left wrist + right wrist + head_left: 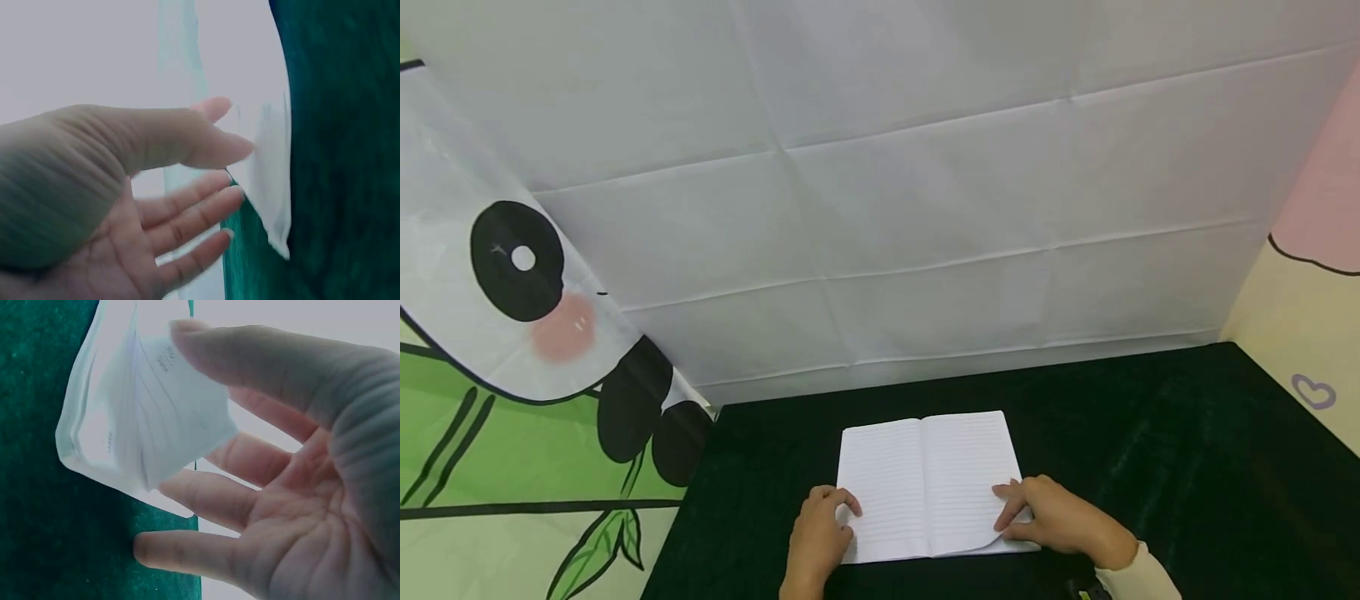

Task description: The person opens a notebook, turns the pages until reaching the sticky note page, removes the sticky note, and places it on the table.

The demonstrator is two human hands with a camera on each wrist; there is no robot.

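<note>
White, ruled paper notebook (887,483) lies open on the dark green, velvety surface (1150,442), left hand (817,533) relaxed, fingers loosely bent at its left edge, right hand (1054,512) pinching the right page's (964,475) lifted near corner; opening done, that page apparently not yet turned.

The head camera looks forward and down from well above the lined notebook (887,492), facing a white sheet backdrop (925,208). Each wrist camera looks closely along its own hand, left (820,537) or right (1063,521), toward the pages. All three views share notebook and green cloth (1150,450).
</note>
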